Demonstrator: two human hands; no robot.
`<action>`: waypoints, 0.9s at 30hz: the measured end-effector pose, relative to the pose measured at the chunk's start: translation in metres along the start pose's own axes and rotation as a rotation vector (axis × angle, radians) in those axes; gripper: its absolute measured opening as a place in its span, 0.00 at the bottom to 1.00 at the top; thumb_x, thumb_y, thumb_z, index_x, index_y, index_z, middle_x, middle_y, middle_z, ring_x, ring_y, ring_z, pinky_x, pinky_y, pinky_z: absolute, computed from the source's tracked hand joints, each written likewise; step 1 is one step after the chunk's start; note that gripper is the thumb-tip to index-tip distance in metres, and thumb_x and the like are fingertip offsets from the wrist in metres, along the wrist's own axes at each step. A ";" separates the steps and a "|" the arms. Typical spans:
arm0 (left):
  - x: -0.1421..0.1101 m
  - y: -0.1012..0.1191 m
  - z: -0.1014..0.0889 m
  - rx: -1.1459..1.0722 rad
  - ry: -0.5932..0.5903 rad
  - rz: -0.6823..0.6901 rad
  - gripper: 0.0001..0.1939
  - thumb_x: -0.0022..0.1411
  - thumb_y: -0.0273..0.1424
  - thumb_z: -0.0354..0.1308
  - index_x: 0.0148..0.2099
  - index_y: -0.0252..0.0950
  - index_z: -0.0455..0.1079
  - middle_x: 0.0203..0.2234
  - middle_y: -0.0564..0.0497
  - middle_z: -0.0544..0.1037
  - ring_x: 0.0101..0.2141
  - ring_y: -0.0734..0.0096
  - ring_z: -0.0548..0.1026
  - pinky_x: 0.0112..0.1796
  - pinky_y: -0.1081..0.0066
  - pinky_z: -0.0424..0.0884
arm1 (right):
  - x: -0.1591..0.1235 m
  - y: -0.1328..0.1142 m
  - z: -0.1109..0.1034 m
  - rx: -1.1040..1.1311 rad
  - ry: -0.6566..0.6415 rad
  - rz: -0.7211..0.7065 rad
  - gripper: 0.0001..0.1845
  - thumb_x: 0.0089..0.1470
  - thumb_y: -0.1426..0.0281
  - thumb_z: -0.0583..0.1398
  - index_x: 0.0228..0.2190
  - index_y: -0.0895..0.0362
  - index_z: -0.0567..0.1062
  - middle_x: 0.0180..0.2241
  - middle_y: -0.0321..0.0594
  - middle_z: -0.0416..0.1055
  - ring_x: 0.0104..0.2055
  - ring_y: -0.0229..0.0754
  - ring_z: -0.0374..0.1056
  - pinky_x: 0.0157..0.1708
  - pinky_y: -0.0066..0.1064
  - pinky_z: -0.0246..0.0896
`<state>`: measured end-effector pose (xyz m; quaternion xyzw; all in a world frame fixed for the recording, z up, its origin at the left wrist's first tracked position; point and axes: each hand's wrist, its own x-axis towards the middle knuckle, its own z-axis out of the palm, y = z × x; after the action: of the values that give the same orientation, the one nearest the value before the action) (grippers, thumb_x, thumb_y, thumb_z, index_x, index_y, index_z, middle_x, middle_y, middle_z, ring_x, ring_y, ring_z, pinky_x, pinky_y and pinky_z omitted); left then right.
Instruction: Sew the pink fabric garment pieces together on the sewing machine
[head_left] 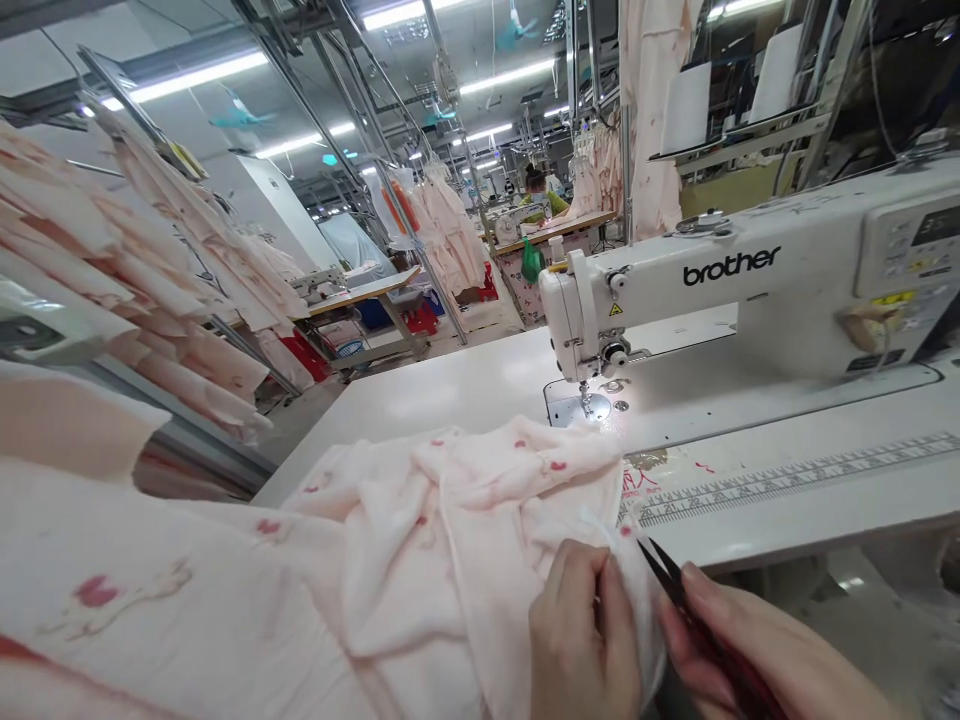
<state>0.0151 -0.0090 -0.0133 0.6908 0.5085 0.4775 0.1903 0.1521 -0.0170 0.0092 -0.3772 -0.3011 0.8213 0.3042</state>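
Pale pink fabric [480, 540] with small red prints lies bunched across the table's front and spills toward me at the left. My left hand [585, 630] is closed on its edge, pinching it between thumb and fingers. Just to the right, my right hand [757, 640] grips dark thread snips [694, 615], whose two pointed blades stand apart close to the fabric's edge. Beyond the cloth stands a white sewing machine [667, 290], its needle and presser foot [585, 398] over the metal plate. Part of the fabric reaches up to that plate.
A ruler strip [795, 480] runs along the table's [420, 390] front right. White thread cones [686, 110] stand on a rack behind the machine. Pink garments [150, 240] hang on rails at the left. A person [540, 195] sits at another station far back.
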 end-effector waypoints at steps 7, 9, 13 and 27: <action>0.000 0.001 0.004 -0.031 0.026 -0.057 0.10 0.63 0.26 0.44 0.31 0.35 0.62 0.23 0.53 0.66 0.26 0.74 0.66 0.29 0.73 0.59 | 0.003 0.007 0.004 0.098 -0.059 0.051 0.25 0.49 0.47 0.52 0.24 0.58 0.63 0.15 0.27 0.51 0.11 0.25 0.38 0.10 0.20 0.30; 0.000 0.001 0.004 -0.027 0.036 -0.063 0.09 0.63 0.27 0.44 0.31 0.35 0.62 0.24 0.52 0.66 0.27 0.74 0.66 0.29 0.73 0.59 | 0.003 0.005 0.004 0.134 -0.068 0.078 0.25 0.51 0.48 0.51 0.24 0.58 0.62 0.15 0.27 0.50 0.11 0.25 0.37 0.10 0.19 0.29; 0.002 0.001 0.003 -0.049 -0.003 -0.111 0.10 0.63 0.28 0.44 0.30 0.35 0.62 0.24 0.53 0.66 0.27 0.74 0.65 0.29 0.73 0.58 | 0.001 0.004 0.003 0.180 -0.068 0.115 0.24 0.52 0.49 0.50 0.24 0.58 0.62 0.15 0.27 0.50 0.11 0.24 0.36 0.09 0.19 0.28; 0.006 -0.001 0.001 -0.191 -0.098 -0.323 0.10 0.59 0.32 0.49 0.27 0.34 0.64 0.20 0.54 0.68 0.24 0.75 0.66 0.25 0.76 0.61 | -0.005 0.000 0.002 0.113 -0.031 0.087 0.24 0.51 0.49 0.51 0.23 0.58 0.62 0.16 0.27 0.51 0.12 0.24 0.36 0.10 0.18 0.29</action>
<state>0.0157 -0.0025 -0.0117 0.6015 0.5552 0.4526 0.3537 0.1532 -0.0208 0.0125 -0.3595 -0.2420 0.8552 0.2844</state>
